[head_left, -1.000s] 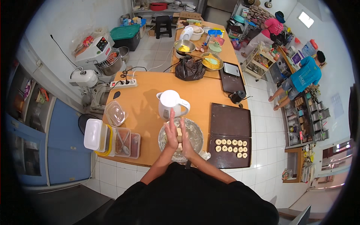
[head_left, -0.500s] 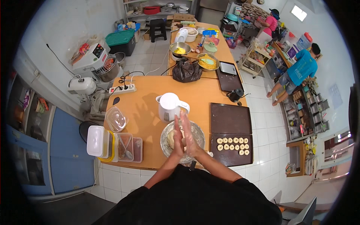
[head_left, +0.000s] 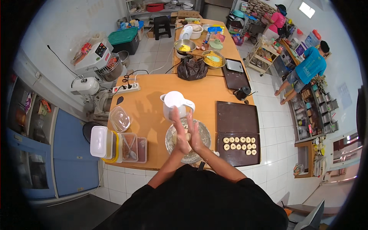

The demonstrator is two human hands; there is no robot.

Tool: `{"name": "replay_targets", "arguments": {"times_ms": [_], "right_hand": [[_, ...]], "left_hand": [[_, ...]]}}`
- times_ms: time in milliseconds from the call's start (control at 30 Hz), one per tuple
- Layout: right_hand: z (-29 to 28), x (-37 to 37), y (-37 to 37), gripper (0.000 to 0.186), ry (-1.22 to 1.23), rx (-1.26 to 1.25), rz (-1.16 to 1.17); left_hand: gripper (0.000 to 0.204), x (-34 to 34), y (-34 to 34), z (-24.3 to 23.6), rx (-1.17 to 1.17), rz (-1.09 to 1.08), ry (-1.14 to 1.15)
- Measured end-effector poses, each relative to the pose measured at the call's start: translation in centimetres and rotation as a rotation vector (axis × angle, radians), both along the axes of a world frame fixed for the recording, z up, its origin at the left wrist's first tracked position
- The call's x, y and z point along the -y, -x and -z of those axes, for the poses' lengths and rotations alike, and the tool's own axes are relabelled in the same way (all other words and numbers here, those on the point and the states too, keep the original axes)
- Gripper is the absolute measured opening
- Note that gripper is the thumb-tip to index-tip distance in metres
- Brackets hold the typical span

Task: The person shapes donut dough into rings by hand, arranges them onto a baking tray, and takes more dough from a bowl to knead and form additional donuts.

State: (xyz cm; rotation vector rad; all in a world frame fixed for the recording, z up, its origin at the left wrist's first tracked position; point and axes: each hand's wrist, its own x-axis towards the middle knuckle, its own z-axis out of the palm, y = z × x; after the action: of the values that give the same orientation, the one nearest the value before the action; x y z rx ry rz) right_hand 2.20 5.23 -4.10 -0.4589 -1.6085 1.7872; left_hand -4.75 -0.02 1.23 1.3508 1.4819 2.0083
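Observation:
Over a metal mixing bowl (head_left: 206,132) dusted with flour, my left hand (head_left: 179,134) and my right hand (head_left: 196,138) are held palm to palm, fingers stretched out and pointing away from me. A small pale piece of dough appears pressed between the palms, mostly hidden by them. More dough (head_left: 173,138) lies in the bowl, partly covered by my left hand. Just beyond the fingertips stands a white electric kettle (head_left: 174,100). To the right, small ring-shaped dough pieces (head_left: 238,146) sit in rows on a dark baking tray (head_left: 230,160).
A second dark tray (head_left: 237,119) lies beyond the first. Plastic containers (head_left: 100,142) stand at the table's left edge, near a power strip (head_left: 126,88). A black plastic bag (head_left: 191,68) and bowls of yellow filling (head_left: 213,59) are farther back. A person in blue (head_left: 309,69) stands at right.
My hands have shifted against each other, the left sliding forward and the right drawing slightly back. The view has tilted slightly. The tray pieces look unchanged.

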Motion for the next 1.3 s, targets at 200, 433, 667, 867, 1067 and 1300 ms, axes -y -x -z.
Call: {"name": "replay_targets", "arguments": {"times_ms": [200,433,667,867,1067,1300], "right_hand": [[-3.9,0.6,-1.7,0.082,-0.149,0.001,-0.06],[-5.8,-0.5,-2.1,0.08,0.267,-0.05,-0.017],[-5.4,0.3,-4.4,0.076,-0.34,0.266,-0.067],[-7.4,0.4,-4.0,0.069,-0.71,0.301,0.031],[-3.1,0.3,-5.1,0.077,-0.38,0.21,-0.061],[-4.4,0.7,-4.5,0.084,-0.476,0.156,-0.121]], "left_hand": [[0.103,-0.5,-1.4,2.5,0.172,0.071,0.02],[0.1,0.3,-3.5,0.5,-0.221,0.129,-0.035],[0.084,-0.3,-3.1,-1.2,0.466,0.273,-0.097],[0.079,0.4,-5.3,0.3,0.752,0.359,-0.115],[0.091,1.7,-6.6,-0.7,0.422,0.261,-0.046],[0.089,1.2,-4.5,-0.6,0.563,0.208,-0.103]]}}
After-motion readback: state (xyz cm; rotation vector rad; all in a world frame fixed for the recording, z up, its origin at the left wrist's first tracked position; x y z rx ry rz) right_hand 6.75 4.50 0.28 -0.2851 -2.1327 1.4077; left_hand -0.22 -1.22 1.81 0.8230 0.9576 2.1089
